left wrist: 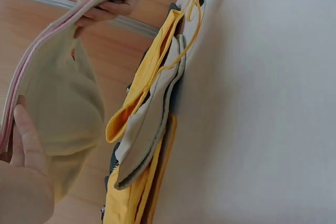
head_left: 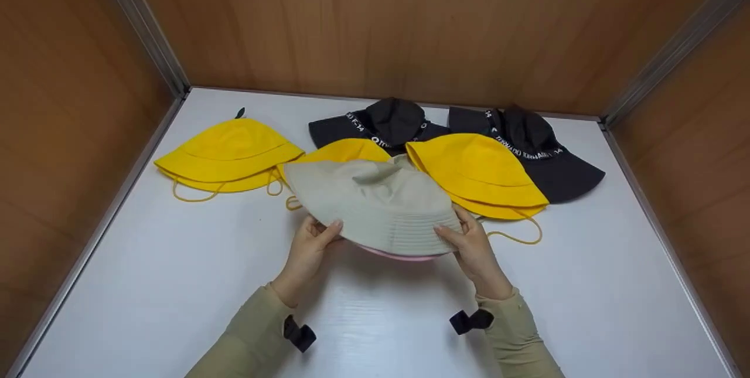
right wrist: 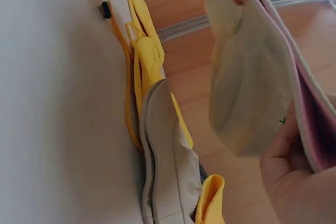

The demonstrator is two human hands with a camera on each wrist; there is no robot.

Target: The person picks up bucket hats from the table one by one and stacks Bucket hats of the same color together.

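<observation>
Two hands share the grip: your left hand (head_left: 306,256) and your right hand (head_left: 477,255) each pinch the brim of the pale hat (head_left: 369,208), thumbs on the upper face. Use the right yellow hat (head_left: 477,167) as the reference for all positions. The pale hat is raised off the white table (head_left: 176,284), left of the right yellow hat and nearer to you; its pink lining (head_left: 401,256) shows below the brim edge.

Behind the reference, one black hat (head_left: 395,120) lies to the left and another black hat (head_left: 565,176) to the right. The middle yellow hat (head_left: 345,149) lies to its left, partly screened by the pale hat; the left yellow hat (head_left: 234,146) lies farther left. A grey hat (right wrist: 163,145) sits at its left side, seemingly partly beneath it.

Balance both pinches and apply light outward tension so that the brim stays flat. Avoid pressing the creased crown. Keep your right fingers clear of the reference hat's cord (head_left: 527,242), which could snag.
</observation>
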